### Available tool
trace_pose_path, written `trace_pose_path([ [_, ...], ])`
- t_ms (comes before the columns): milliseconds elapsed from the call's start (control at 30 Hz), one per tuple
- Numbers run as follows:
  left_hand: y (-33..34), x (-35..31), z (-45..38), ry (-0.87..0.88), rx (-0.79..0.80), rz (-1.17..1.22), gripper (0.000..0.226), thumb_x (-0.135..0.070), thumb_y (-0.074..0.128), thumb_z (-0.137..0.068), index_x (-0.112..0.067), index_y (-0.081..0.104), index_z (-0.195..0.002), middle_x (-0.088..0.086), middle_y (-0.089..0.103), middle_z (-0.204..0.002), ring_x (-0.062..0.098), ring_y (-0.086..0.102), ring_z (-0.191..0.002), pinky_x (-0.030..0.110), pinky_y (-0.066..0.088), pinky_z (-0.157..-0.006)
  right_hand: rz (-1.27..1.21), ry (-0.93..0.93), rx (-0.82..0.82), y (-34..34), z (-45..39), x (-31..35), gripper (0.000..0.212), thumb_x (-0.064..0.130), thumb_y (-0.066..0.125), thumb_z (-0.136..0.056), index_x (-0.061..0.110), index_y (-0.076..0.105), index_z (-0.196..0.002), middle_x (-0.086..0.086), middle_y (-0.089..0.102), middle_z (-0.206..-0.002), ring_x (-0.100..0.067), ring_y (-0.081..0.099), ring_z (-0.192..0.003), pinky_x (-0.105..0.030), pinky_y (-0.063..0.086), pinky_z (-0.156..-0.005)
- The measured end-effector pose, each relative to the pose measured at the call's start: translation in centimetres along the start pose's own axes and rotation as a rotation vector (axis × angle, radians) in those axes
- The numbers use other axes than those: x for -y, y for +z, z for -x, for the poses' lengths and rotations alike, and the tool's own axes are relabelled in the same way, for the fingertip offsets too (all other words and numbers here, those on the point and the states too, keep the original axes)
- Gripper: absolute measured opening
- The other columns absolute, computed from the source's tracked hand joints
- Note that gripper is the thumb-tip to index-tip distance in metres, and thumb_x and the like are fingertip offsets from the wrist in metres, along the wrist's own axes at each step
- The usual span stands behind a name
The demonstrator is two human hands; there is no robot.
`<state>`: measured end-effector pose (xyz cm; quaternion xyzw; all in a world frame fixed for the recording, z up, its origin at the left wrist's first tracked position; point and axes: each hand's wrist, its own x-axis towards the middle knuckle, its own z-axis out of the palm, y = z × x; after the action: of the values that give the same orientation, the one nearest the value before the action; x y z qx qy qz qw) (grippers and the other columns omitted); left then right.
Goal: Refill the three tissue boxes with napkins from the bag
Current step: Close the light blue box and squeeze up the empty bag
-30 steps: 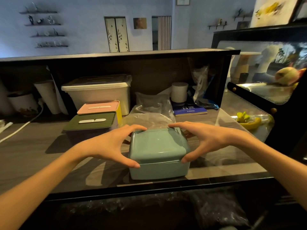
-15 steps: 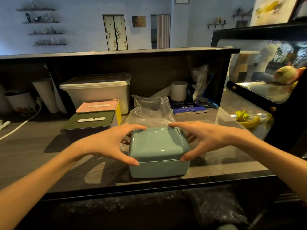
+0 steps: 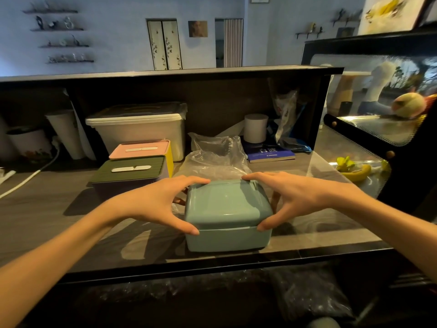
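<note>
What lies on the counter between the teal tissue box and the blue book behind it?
In the head view, a crumpled clear plastic bag lies between the teal tissue box and the blue book.

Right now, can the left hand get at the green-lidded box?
Probably yes: the left hand grips the teal box, but the green-lidded box sits just beyond it with nothing between.

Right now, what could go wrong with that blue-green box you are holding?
The teal box sits close to the counter's front edge, so a tug from the left hand and right hand might slide it off. The plastic bag lies right behind it and could get snagged or pushed.
</note>
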<state>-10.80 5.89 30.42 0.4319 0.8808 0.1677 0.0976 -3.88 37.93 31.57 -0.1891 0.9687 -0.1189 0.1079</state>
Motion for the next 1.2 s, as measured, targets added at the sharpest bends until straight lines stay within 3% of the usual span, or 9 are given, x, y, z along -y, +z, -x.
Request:
trace_pose_path([
  [133,-0.2,0.1,0.0,0.007,0.025,-0.031,0.108,-0.062,0.082,-0.069,-0.045,0.02,-0.155,-0.023,0.035,-0.152,-0.006,0.036,-0.135,0.012,0.038,-0.108,0.004,-0.001,0.0,0.3,-0.1,-0.4,0.115,0.069,0.079,-0.071,0.046,0.008,-0.158,0.013,0.034,-0.156,-0.01,0.046,-0.126,-0.022,0.044,-0.1],
  [233,-0.3,0.3,0.0,0.009,0.043,-0.047,0.11,-0.065,0.08,-0.069,-0.046,0.016,-0.157,-0.026,0.033,-0.155,-0.008,0.034,-0.137,0.003,0.032,-0.102,0.012,0.021,0.026,0.0,-0.1,-0.5,0.116,0.07,0.078,-0.071,0.047,0.006,-0.159,0.013,0.035,-0.152,-0.011,0.056,-0.112,-0.013,0.045,-0.08],
  [333,-0.3,0.6,0.1,0.016,0.03,-0.018,0.11,-0.066,0.082,-0.067,-0.049,0.019,-0.156,-0.026,0.037,-0.155,-0.008,0.037,-0.138,0.01,0.033,-0.111,0.01,0.038,0.045,0.0,-0.1,-0.5,0.116,0.07,0.078,-0.072,0.048,0.005,-0.16,0.012,0.039,-0.138,-0.019,0.071,-0.087,-0.011,0.047,-0.066],
  [467,0.0,0.6,0.3,0.001,0.023,-0.006,0.112,-0.063,0.085,-0.066,-0.049,0.019,-0.156,-0.027,0.036,-0.155,-0.009,0.037,-0.138,0.012,0.031,-0.111,-0.042,0.061,0.037,0.3,0.3,-0.4,0.117,0.067,0.08,-0.073,0.053,0.002,-0.158,0.005,0.034,-0.154,-0.017,0.067,-0.091,-0.023,0.059,-0.073],
  [667,0.3,0.1,0.0,-0.077,0.037,0.121,0.097,-0.063,0.077,-0.072,-0.054,0.024,-0.152,-0.029,0.033,-0.15,-0.001,0.033,-0.14,0.025,0.034,-0.116,-0.321,0.034,0.061,1.3,0.4,-0.6,0.116,0.044,0.088,-0.076,0.057,0.005,-0.156,0.009,0.021,-0.16,-0.013,0.072,-0.091,-0.026,0.06,-0.062],
  [767,1.0,0.3,-0.1,-0.084,-0.025,0.196,0.086,-0.06,0.078,-0.073,-0.055,0.033,-0.147,-0.034,0.038,-0.142,-0.003,0.038,-0.135,0.024,0.04,-0.11,-0.396,0.035,0.044,1.6,0.4,-0.9,0.114,0.038,0.09,-0.075,0.059,0.011,-0.154,0.009,0.026,-0.155,-0.017,0.072,-0.096,-0.027,0.06,-0.065],
  [933,1.3,0.3,0.0,-0.069,-0.031,0.162,0.09,-0.063,0.076,-0.075,-0.053,0.027,-0.15,-0.036,0.035,-0.142,-0.008,0.036,-0.132,0.007,0.037,-0.1,-0.511,0.044,0.029,2.4,0.4,-0.9,0.108,0.034,0.087,-0.078,0.063,0.013,-0.151,0.012,0.033,-0.146,-0.017,0.064,-0.106,-0.026,0.06,-0.073],
  [1067,3.8,0.7,0.7,-0.016,-0.107,0.196,0.114,-0.067,0.086,-0.062,-0.056,0.016,-0.152,-0.027,0.027,-0.152,-0.007,0.029,-0.14,0.02,0.031,-0.114,-0.557,-0.033,-0.079,4.4,0.5,-1.3,0.102,0.045,0.082,-0.082,0.065,0.011,-0.151,0.023,0.031,-0.154,-0.004,0.041,-0.134,-0.012,0.042,-0.092],
  [1200,4.5,0.6,0.6,-0.062,-0.201,0.429,0.103,-0.046,0.095,-0.061,-0.056,0.036,-0.145,-0.023,0.042,-0.146,-0.003,0.044,-0.132,0.027,0.044,-0.11,-0.737,-0.058,-0.16,5.4,0.4,-1.6,0.096,0.05,0.084,-0.08,0.07,0.017,-0.146,0.032,0.032,-0.151,-0.005,0.034,-0.144,-0.022,0.039,-0.108],
])
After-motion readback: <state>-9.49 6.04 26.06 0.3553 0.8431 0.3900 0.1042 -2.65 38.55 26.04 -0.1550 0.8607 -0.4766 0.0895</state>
